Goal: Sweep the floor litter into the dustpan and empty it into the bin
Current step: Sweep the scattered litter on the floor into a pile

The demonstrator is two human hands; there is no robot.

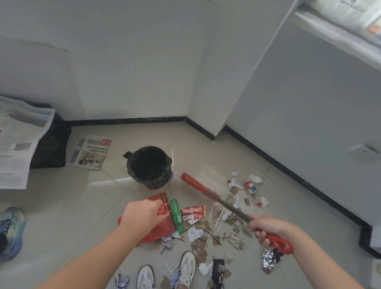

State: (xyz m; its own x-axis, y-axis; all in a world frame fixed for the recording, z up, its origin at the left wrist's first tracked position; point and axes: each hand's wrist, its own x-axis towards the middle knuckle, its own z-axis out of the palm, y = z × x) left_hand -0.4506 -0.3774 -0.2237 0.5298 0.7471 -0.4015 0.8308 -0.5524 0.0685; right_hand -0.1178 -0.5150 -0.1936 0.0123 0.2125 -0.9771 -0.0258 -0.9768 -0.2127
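Left hand (pixel 141 216) clenched on the handle of the red dustpan (pixel 157 227), pan tilted on the floor. Green wrapper (pixel 176 213) lies at the pan's lip, just right of the left hand; the pan's inside is mostly hidden by the hand. Right hand (pixel 266 228) gripping the red handle of the broom (pixel 207 192), brush head raised and blurred, forward-left of that hand. Between and below both hands: litter (pixel 216 230) spread on the floor, paper scraps, cardboard bits, sticks, a red-white packet (pixel 192 212). Foil wrapper (pixel 267 260) just under the right hand. Bin (pixel 150 166) with black liner stands ahead of the left hand, upright, inside dark, contents cannot tell. Newspaper (pixel 90 153) on the floor left of the bin.
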